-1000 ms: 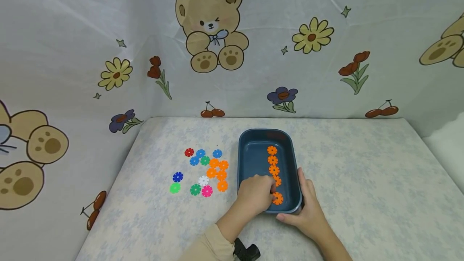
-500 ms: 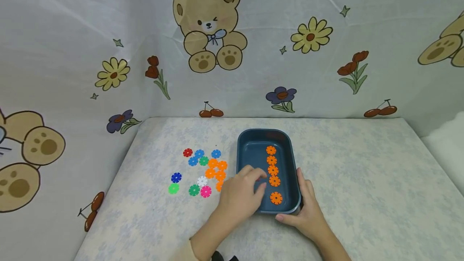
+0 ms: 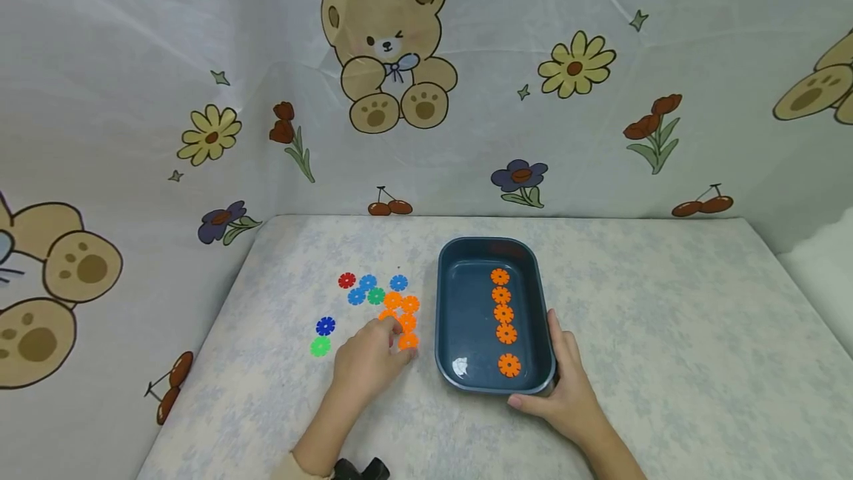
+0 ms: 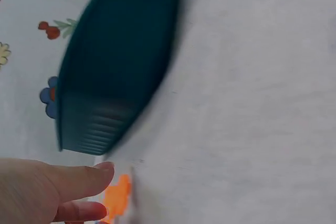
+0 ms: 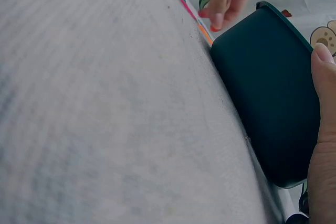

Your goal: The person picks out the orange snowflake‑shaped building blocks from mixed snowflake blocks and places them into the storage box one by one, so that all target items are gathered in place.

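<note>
My left hand (image 3: 369,361) is low over the table (image 3: 666,317), thumb and fingers parted about an orange disc (image 3: 408,341) left of the blue tray (image 3: 469,313); whether a fingertip touches it, I cannot tell. My right hand (image 3: 566,395) grips the tray at its near right corner, fingers along the right wall, thumb at the near one. Inside, five orange discs (image 3: 504,313) lie in a line beside the right wall, a wider gap before the nearest. Toward the table's left edge are a dark blue disc (image 3: 325,326) and a bright green disc (image 3: 320,347); farther back, a red disc (image 3: 346,281). A bear-printed cloth (image 3: 480,147) rises beyond the table's far edge.
</note>
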Demonstrator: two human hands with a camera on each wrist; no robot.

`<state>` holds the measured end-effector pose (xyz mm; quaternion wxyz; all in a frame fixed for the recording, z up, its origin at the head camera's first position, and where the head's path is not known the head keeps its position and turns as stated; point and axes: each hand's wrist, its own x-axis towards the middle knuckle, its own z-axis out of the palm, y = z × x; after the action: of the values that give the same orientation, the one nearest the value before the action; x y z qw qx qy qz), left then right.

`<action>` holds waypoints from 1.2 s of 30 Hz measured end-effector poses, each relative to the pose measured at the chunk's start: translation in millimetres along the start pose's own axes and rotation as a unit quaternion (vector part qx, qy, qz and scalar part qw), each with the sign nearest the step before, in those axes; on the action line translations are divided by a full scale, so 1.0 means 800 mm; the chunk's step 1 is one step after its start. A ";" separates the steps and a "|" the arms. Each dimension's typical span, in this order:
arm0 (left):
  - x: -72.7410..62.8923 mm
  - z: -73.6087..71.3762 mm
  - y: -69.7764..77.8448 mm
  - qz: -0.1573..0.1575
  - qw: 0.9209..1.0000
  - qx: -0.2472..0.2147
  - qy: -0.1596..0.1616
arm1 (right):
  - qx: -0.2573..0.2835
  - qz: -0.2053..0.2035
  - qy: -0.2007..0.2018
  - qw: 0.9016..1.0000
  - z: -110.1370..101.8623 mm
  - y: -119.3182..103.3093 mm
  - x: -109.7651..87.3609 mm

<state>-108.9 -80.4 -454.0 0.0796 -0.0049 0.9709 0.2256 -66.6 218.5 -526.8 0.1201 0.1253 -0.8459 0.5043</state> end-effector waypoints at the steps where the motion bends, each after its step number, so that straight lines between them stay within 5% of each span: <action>1: 0.001 0.004 -0.002 -0.002 1.000 0.003 0.000 | 0.000 0.000 0.000 1.000 0.000 0.000 0.000; 10: 0.007 0.019 -0.007 0.002 1.000 0.008 0.010 | -0.001 0.002 -0.007 1.000 -0.003 -0.001 0.000; 25: 0.011 0.019 -0.017 0.028 0.996 -0.087 -0.005 | -0.002 -0.002 0.000 1.000 -0.002 0.000 0.000; 30: 0.014 0.001 -0.020 0.037 0.987 -0.153 -0.025 | 0.001 0.004 0.001 1.000 -0.001 -0.002 0.000; 36: 0.031 -0.047 0.003 0.057 0.977 -0.200 -0.054 | -0.002 0.000 0.002 1.000 -0.001 -0.001 0.000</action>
<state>-139.3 -94.0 -423.8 0.1164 0.0466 0.8993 0.4191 -66.3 218.9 -525.9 0.1217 0.1237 -0.8468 0.5028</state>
